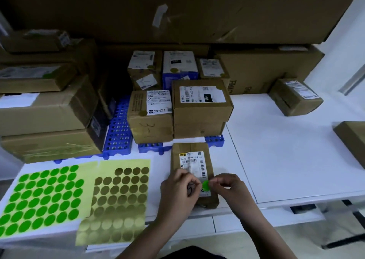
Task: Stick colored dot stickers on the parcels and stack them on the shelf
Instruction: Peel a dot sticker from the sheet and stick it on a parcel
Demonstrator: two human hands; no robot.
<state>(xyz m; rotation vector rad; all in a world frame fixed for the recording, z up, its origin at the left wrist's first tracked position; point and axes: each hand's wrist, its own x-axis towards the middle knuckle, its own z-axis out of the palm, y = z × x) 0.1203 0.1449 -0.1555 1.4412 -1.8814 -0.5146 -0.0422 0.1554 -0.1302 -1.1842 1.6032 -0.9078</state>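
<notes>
On the white table [276, 150], in front of stacked boxes, a flat brown parcel [194, 172] lies under both hands. The left hand [178, 189] rests curled on its label while the right hand [227, 186] pinches a green dot sticker [205, 185] over the label's lower edge. It looks like the sticking step: next, press the dot flat, then lift the parcel to the stack.

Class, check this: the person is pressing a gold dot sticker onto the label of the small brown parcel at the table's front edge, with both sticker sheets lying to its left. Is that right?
Not quite. The dot sticker is green, not gold, as the head view shows. The right hand pinches it at the label of the small brown parcel, the left hand alongside. Both the green sheet and the gold sheet lie to its left.
</notes>
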